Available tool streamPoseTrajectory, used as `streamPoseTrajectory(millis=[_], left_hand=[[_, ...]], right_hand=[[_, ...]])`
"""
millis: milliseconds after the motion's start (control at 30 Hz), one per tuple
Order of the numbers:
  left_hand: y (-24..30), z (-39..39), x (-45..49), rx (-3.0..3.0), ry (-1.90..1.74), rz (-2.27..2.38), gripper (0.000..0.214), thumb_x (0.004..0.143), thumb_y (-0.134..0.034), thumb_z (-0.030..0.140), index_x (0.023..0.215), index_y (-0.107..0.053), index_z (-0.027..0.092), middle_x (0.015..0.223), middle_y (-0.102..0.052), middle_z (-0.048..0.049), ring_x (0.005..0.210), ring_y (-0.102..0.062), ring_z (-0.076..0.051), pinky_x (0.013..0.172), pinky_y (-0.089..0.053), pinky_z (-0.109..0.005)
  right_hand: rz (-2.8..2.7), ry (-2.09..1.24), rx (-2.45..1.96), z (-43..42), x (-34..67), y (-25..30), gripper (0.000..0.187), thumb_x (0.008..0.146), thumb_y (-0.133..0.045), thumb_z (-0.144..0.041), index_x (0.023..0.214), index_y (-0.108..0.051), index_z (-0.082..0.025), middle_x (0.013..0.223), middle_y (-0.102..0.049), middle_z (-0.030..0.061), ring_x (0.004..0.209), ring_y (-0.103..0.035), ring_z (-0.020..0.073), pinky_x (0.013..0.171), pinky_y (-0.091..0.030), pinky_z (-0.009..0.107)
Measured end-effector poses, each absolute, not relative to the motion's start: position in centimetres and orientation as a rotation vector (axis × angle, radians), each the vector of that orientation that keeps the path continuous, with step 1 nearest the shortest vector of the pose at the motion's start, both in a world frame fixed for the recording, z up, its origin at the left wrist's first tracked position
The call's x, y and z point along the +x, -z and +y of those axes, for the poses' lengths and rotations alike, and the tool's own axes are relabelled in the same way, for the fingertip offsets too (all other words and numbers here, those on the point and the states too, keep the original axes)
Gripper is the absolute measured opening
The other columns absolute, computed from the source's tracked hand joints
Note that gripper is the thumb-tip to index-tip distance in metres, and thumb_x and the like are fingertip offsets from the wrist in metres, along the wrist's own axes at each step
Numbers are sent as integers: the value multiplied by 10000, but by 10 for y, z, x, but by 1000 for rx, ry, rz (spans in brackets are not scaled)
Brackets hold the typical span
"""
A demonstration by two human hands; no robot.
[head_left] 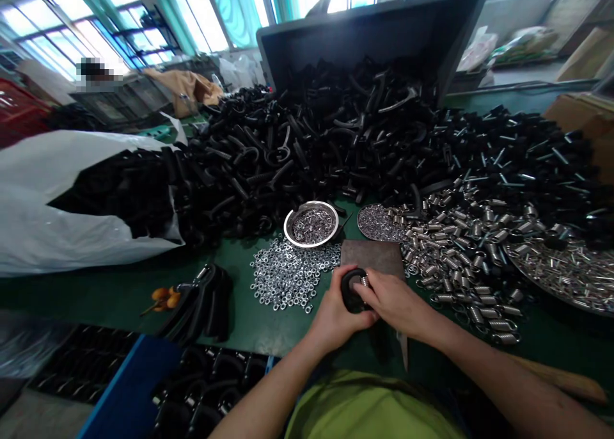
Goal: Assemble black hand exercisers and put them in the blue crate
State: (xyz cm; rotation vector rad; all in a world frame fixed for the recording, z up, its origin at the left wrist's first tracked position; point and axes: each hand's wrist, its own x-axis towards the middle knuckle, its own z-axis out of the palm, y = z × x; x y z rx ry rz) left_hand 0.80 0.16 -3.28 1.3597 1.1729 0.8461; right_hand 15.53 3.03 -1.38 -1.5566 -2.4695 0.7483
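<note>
My left hand (pixel 336 314) is closed around a black curved plastic part (pixel 349 293), held low over the bench in front of me. My right hand (pixel 391 298) meets it from the other side, thumb and fingers pinching a small shiny coil spring (pixel 364 281) at the part's edge. Just beyond both hands lies a flat metal block (pixel 373 253). Loose nuts (pixel 288 279) spread to the left of the hands, and a pile of coil springs (pixel 460 247) lies to the right. Below my right hand a pointed metal blade (pixel 403 351) shows; its other end is hidden.
A steel bowl (pixel 288 228) of small pins stands behind the nuts. Black parts (pixel 297 151) heap up before a tipped grey bin (pixel 345 39). A white sack (pixel 91 202) and orange fruit (pixel 165 298) lie left. Blue-edged crate (pixel 122 381) sits front left, wooden handle (pixel 561 378) front right.
</note>
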Motion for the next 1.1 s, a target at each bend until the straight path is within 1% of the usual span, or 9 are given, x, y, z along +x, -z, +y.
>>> streamPoseTrajectory(millis=[133, 233, 300, 367, 500, 633, 900, 1000, 1100], left_hand=[[47, 28, 14, 1543, -838, 1302, 708, 631, -741, 269, 1250, -401, 224, 1088, -588, -55, 975, -570, -225, 873, -426, -357], [50, 54, 0, 1890, -881, 1440, 478, 714, -683, 304, 1155, -522, 211, 1113, -568, -78, 1068, -506, -246, 925, -392, -377], [48, 77, -19, 2065, -884, 1593, 300, 810, -576, 293, 1095, -568, 199, 1079, -575, -84, 1060, -499, -234, 924, -391, -364], [45, 103, -40, 2148, -787, 1820, 232, 853, -499, 251, 1050, -599, 178, 1037, -587, -95, 1034, -509, -230, 910, -398, -349], [48, 150, -70, 2142, -517, 2106, 211, 769, -584, 194, 968, -629, 142, 1020, -605, -122, 1018, -521, -255, 894, -402, -349], [57, 169, -73, 2143, -481, 2096, 160, 745, -591, 180, 900, -626, 164, 896, -643, -79, 892, -569, -220, 794, -432, -313], [61, 164, -69, 2147, -540, 2124, 153, 818, -475, 202, 865, -618, 183, 966, -616, -83, 920, -561, -207, 782, -427, -293], [60, 163, -70, 2146, -552, 2117, 194, 834, -443, 205, 915, -617, 175, 937, -617, -87, 891, -565, -204, 781, -430, -298], [58, 164, -72, 2164, -540, 2062, 195, 790, -508, 189, 940, -633, 189, 947, -627, -69, 896, -568, -197, 801, -430, -289]], right_hand=[[-2671, -538, -1594, 65, 171, 16, 334, 901, -398, -407, 852, -645, -187, 849, -688, 107, 763, -640, 244, 624, -391, 300], [-2635, -379, -1673, 89, 173, 10, 282, 866, -483, -401, 807, -668, -196, 818, -691, 95, 756, -635, 243, 626, -396, 305], [-2602, -307, -1627, 104, 163, 6, 229, 871, -490, -344, 836, -672, -210, 846, -687, 77, 812, -621, 229, 660, -401, 303], [-2566, -265, -1589, 120, 145, 3, 228, 885, -468, -313, 867, -675, -217, 893, -678, 70, 896, -589, 225, 707, -402, 305], [-2519, -202, -1580, 152, 95, 10, 268, 885, -449, -290, 876, -692, -177, 970, -655, 117, 1006, -512, 258, 738, -402, 327], [-2507, -189, -1607, 173, 58, 24, 260, 860, -475, -262, 894, -698, -133, 1010, -639, 162, 1028, -482, 286, 778, -396, 365], [-2447, -278, -1573, 177, 54, 33, 205, 861, -482, -224, 920, -660, -142, 1005, -650, 144, 1059, -484, 267, 842, -351, 362], [-2363, -353, -1563, 174, 61, 29, 236, 883, -457, -240, 1030, -610, -138, 1003, -655, 139, 978, -547, 241, 784, -376, 329], [-2303, -452, -1489, 166, 79, 21, 213, 880, -475, -255, 1026, -603, -168, 943, -676, 78, 876, -595, 189, 736, -395, 279]])
